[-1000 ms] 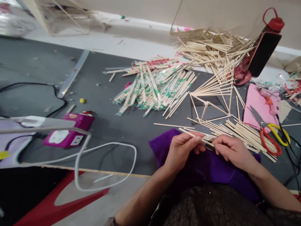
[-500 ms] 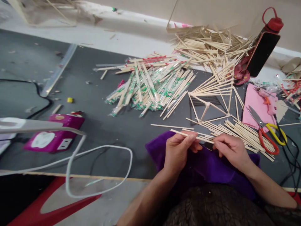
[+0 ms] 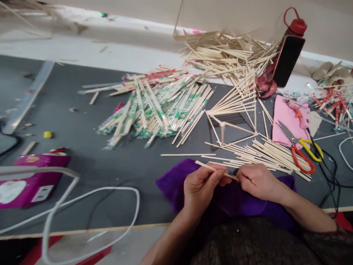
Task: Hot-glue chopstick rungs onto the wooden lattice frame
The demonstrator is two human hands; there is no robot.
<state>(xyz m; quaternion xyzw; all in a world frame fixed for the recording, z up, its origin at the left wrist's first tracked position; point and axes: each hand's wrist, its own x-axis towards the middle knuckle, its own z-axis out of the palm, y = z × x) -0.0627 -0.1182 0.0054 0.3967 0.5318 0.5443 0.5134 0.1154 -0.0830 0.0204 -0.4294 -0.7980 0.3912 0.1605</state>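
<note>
Between thumb and fingers, my left hand (image 3: pixel 202 184) pinches a thin wooden stick (image 3: pixel 206 166), chopstick-like, that slants down to the right. My right hand (image 3: pixel 257 180) is closed at the stick's other end, its fingertips partly hidden. Both hands are above a purple cloth (image 3: pixel 176 180) at the table's front edge. Just beyond them lie loose sticks (image 3: pixel 275 152) in a spread bundle. Behind these stands a frame of joined sticks (image 3: pixel 231 110) with a fan of sticks on one side.
Wrapped chopsticks (image 3: pixel 162 106) and a big stick pile (image 3: pixel 220 51) lie farther back. On the right are scissors (image 3: pixel 298 141), a pink cloth (image 3: pixel 281 125), a phone (image 3: pixel 288 60) and a red-capped bottle (image 3: pixel 298 26). A white cable (image 3: pixel 135 206) loops at left near a magenta box (image 3: pixel 52 165).
The view has swung right, so the table things sit farther left. My right hand has curled more tightly, and the stick between my hands now slants more steeply.
</note>
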